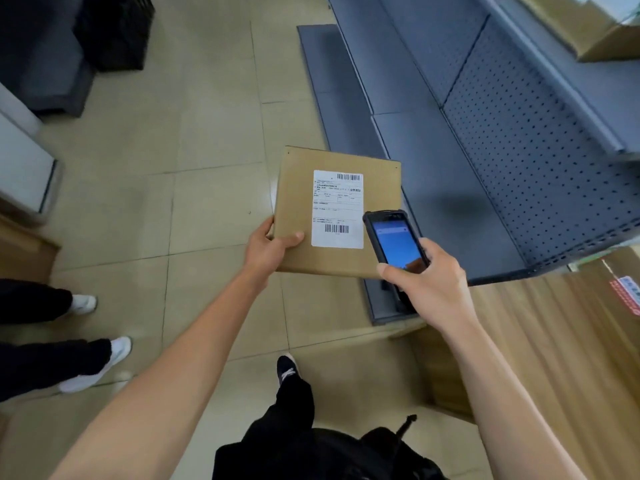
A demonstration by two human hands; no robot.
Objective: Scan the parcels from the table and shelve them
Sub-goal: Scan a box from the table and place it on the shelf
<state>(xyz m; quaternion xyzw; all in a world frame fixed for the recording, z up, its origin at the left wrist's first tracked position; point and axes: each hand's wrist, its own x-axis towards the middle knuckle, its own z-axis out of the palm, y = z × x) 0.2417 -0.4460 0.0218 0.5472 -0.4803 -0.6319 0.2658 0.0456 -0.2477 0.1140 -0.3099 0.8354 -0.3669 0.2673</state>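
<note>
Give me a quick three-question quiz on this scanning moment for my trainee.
1. True or false: the flat brown cardboard parcel lies on the grey metal shelf.
2. Which hand holds the black handheld scanner?
3. The parcel's white shipping label faces: A) up, B) down, C) away?

Key: 1. False; the left hand holds it in the air. 2. The right hand. 3. A.
</note>
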